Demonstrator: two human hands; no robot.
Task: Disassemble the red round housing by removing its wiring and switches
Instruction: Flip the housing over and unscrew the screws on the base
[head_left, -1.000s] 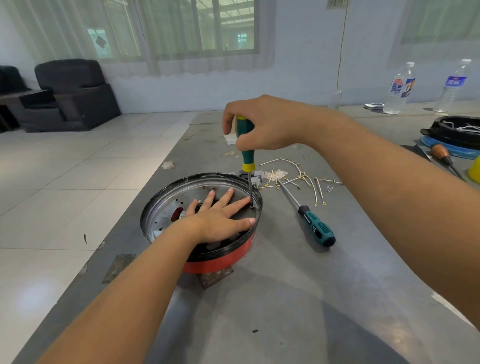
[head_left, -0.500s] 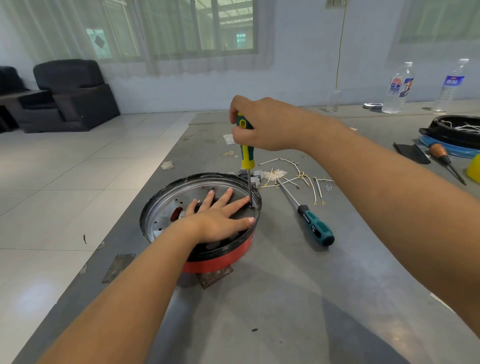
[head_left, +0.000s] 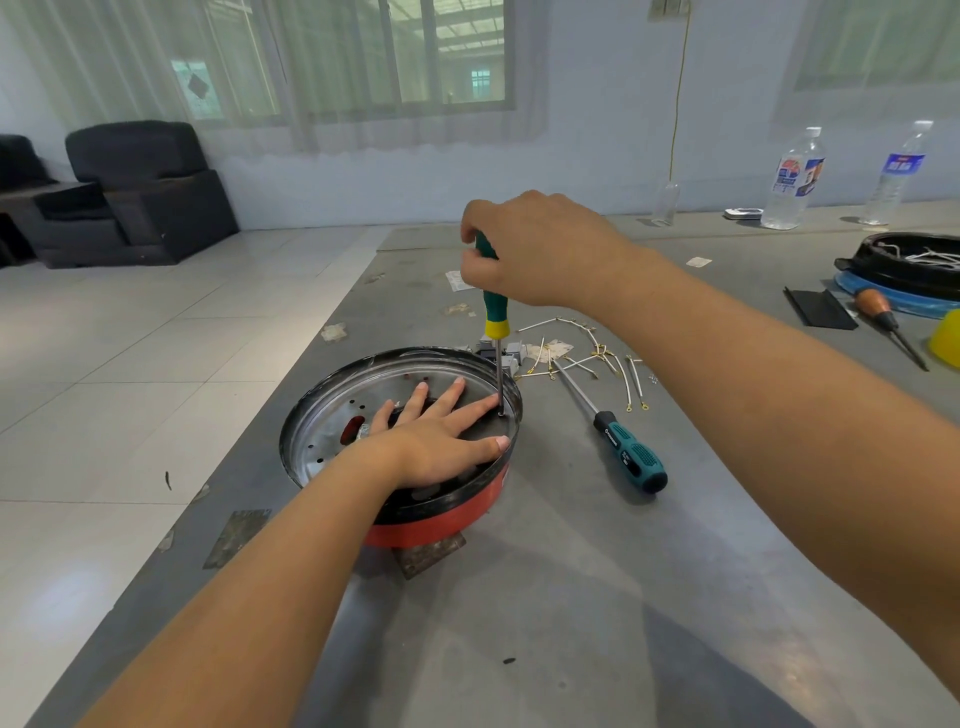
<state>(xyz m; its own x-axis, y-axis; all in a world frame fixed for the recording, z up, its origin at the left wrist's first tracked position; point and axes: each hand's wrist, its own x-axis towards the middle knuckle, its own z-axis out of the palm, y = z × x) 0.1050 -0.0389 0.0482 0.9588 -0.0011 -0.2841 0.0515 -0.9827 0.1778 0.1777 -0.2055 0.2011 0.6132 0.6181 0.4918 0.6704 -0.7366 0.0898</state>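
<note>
The red round housing (head_left: 441, 525) sits on the grey table (head_left: 571, 623), the left hand (head_left: 441, 441) pressing flat inside, fingers spread. The right hand (head_left: 540, 249) grips an upright screwdriver (head_left: 493, 312), its tip at the housing's 2 o'clock edge.

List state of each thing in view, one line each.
Housing: open side up on table, held down.
Left hand: flat, pressing inside housing.
Right hand: gripping upright screwdriver, tip down inside housing near rim.
Spare screwdriver: lying on table.
Wires: loose on table.
Bottles: upright, capped.
</note>
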